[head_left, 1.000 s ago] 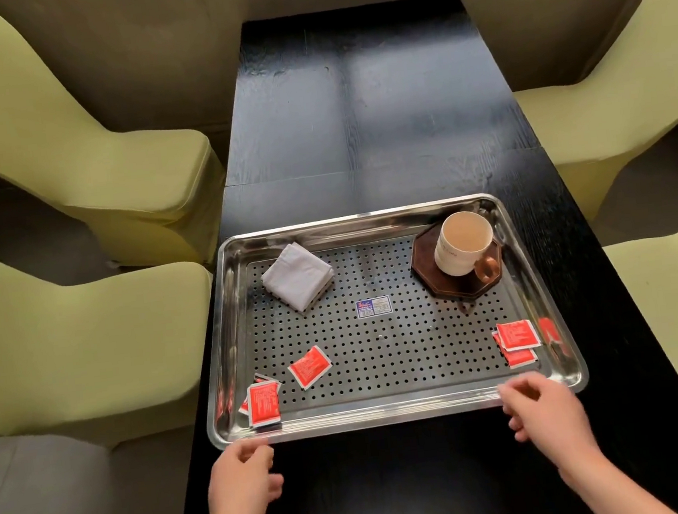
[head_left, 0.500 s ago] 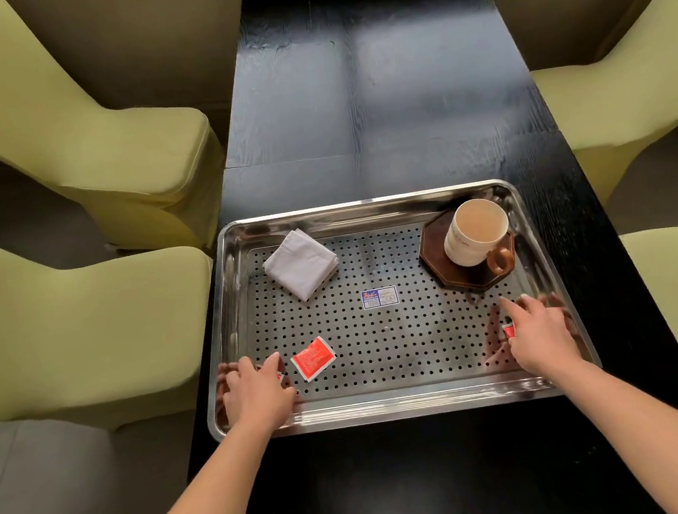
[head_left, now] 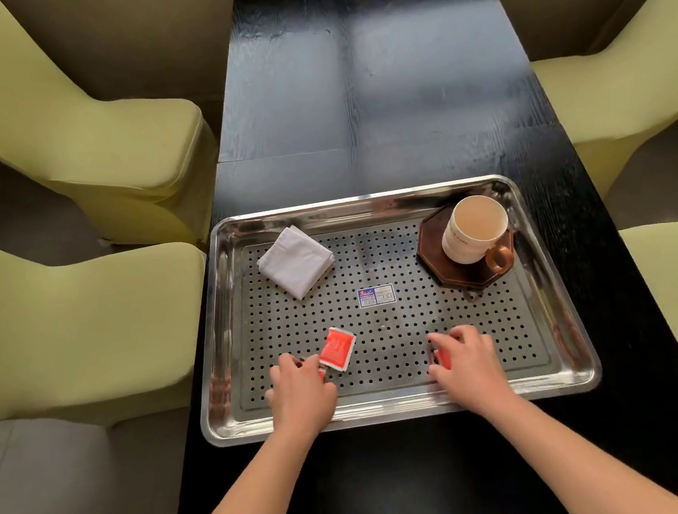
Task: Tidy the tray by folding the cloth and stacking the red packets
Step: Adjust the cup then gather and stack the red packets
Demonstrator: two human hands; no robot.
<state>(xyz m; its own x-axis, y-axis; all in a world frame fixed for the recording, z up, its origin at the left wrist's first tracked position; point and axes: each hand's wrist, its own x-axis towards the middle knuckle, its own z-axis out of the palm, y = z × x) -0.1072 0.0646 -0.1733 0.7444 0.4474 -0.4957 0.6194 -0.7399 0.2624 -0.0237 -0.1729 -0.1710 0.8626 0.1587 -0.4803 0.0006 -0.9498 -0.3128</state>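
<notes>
A perforated steel tray (head_left: 403, 411) lies on the black table. A folded white cloth (head_left: 295, 260) rests in its far left corner. One red packet (head_left: 337, 349) lies near the tray's front, just right of my left hand (head_left: 299, 390). That hand is closed over other red packets, a sliver of red showing at its fingertips. My right hand (head_left: 467, 362) lies in the tray's front middle, its fingers curled around red packets (head_left: 443, 358) that peek out on its left side.
A cream mug (head_left: 474, 229) with a brown handle stands on a dark octagonal coaster (head_left: 437, 254) in the tray's far right corner. A small blue and white sticker (head_left: 376, 295) sits mid-tray. Yellow-green chairs (head_left: 85, 325) flank the narrow table (head_left: 373, 85) on both sides.
Both hands slid inward from the tray's front corners toward its middle, taking the corner packets along. The loose red packet by my left hand has turned and shifted slightly.
</notes>
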